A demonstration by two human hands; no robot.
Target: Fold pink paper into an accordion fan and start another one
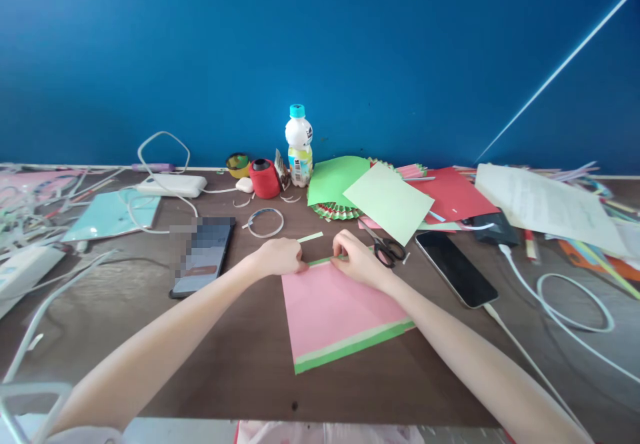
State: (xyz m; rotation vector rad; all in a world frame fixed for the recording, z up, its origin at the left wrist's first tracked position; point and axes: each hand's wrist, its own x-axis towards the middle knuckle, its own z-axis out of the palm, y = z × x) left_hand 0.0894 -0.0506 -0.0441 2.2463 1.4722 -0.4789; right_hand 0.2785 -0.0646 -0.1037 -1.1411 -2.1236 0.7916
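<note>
A pink paper sheet lies on the desk, with pale green and bright green strips along its near edge. Green also shows along its far edge. At the far left corner my left hand is closed, fingers curled down onto the paper. My right hand pinches the far edge a little to the right, thumb and finger together. A narrow pale green strip pokes out just beyond my left hand. Black-handled scissors rest right behind my right hand, their blades partly under papers.
Left of the sheet lies a dark phone; another phone with a cable is on the right. A bottle, red tape roll, clear ring, green folded paper and red paper sit toward the blue wall.
</note>
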